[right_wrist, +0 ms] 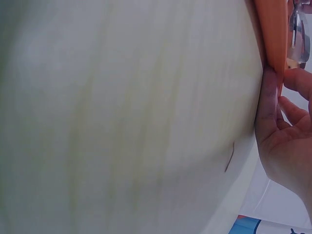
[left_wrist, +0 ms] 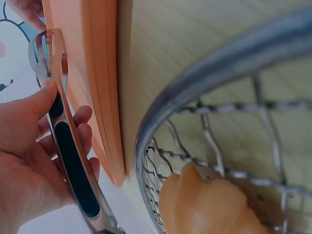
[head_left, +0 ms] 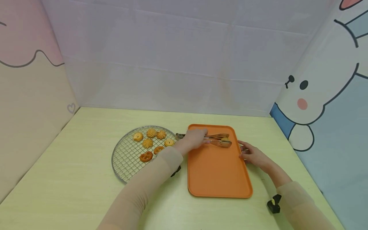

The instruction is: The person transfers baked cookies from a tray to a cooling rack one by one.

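My left hand (head_left: 195, 138) reaches over the upper part of an orange tray (head_left: 218, 172) and grips metal food tongs (left_wrist: 76, 165) with dark handle inserts. The fork-like tong tips lie over the tray, with a small yellowish cookie (head_left: 225, 139) showing between them, partly hidden. At the tray's right side my right hand (head_left: 254, 155) pinches the rim, its thumb and fingers on either side of the edge in the right wrist view.
Left of the tray is a round wire rack (head_left: 122, 159) holding several piped cookies (head_left: 148, 143) and pretzels (head_left: 146, 156); my left forearm covers part of it. A pale wooden table (head_left: 72, 179) carries everything, with printed walls (head_left: 325, 80) around it.
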Available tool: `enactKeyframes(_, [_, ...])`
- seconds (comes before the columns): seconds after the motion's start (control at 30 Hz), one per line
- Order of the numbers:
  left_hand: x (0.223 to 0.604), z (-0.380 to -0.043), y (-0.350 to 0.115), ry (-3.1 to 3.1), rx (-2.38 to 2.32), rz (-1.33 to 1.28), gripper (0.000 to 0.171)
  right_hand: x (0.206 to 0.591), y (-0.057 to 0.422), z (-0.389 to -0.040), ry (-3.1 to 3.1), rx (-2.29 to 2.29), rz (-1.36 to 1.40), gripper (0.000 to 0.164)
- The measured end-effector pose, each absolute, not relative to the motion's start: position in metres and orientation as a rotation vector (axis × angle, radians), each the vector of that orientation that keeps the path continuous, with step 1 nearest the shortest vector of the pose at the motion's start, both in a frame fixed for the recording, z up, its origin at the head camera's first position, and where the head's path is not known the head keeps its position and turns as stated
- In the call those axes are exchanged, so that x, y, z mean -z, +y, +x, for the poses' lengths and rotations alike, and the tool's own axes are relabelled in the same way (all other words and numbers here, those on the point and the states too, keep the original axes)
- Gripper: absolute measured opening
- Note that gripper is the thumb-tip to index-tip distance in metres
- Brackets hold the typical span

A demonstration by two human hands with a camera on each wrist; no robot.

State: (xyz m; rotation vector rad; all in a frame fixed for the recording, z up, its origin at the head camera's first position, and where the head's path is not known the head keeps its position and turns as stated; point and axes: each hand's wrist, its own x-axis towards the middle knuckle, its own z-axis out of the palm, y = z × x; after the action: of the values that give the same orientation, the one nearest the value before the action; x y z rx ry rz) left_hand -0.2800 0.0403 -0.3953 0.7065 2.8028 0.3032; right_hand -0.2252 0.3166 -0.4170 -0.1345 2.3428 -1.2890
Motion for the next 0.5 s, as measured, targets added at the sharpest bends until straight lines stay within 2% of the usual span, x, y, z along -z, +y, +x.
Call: enactKeyframes(0.5, [0.3945, -0.2788, 0.0398, 2.845, -0.322, 0.764, 0.02, 0.4162, 0.3161, -0.2234, 2.351, 1.297, -0.146, 0.064])
